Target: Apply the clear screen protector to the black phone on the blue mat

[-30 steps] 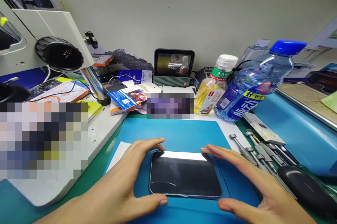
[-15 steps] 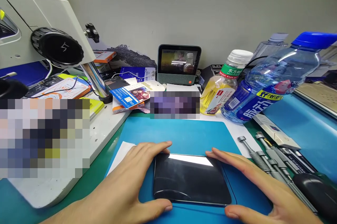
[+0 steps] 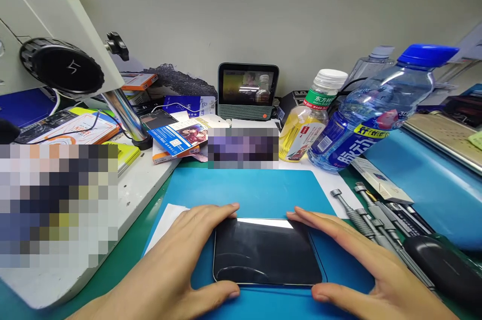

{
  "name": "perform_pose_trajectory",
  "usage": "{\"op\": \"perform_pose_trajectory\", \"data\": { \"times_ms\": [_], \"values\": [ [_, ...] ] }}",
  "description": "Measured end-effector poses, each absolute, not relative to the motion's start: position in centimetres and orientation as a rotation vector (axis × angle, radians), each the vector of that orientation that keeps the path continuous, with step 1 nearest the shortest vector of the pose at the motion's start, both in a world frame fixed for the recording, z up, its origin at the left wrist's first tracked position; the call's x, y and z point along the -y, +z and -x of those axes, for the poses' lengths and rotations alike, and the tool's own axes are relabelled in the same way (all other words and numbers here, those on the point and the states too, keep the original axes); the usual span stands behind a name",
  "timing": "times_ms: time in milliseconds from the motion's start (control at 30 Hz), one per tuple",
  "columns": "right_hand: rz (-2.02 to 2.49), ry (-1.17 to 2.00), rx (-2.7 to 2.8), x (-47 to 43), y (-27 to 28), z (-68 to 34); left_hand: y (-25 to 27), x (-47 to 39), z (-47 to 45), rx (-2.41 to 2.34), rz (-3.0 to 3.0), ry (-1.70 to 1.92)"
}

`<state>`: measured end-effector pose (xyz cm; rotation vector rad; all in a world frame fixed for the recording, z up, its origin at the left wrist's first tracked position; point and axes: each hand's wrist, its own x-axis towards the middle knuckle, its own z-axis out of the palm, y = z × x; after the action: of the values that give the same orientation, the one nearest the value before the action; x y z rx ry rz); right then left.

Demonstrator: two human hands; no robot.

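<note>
1. Glossy dark phone [image 3: 265, 255] is lying crosswise over blue mat [image 3: 244, 187], between both hands; can't tell if resting or held slightly up.
2. Left hand [image 3: 183, 250] is spanning phone's left end, thumb and fingers spread, thumb by near edge, fingertips by far edge; can't tell if pinching.
3. Right hand [image 3: 363, 257] is mirroring that at right end; pinch also can't tell.
4. Metal tools [image 3: 381, 217] are lying right of mat.
5. Yellow-drink bottle [image 3: 301, 134] and blue-capped bottle [image 3: 371, 114] are standing behind, right.
6. Small display [image 3: 246, 90] is standing near wall.
7. White stand [image 3: 137, 199] is occupying left side.
</note>
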<state>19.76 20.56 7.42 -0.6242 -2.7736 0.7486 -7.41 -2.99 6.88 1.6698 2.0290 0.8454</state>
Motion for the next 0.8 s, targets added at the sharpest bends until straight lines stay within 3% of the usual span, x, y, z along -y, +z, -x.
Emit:
{"op": "perform_pose_trajectory", "data": {
  "times_ms": [800],
  "values": [
    [0.532, 0.648, 2.806, -20.91, 7.15, -19.57, 7.03, 3.05, 7.67, -2.037, -1.687, 0.797]
  ]
}}
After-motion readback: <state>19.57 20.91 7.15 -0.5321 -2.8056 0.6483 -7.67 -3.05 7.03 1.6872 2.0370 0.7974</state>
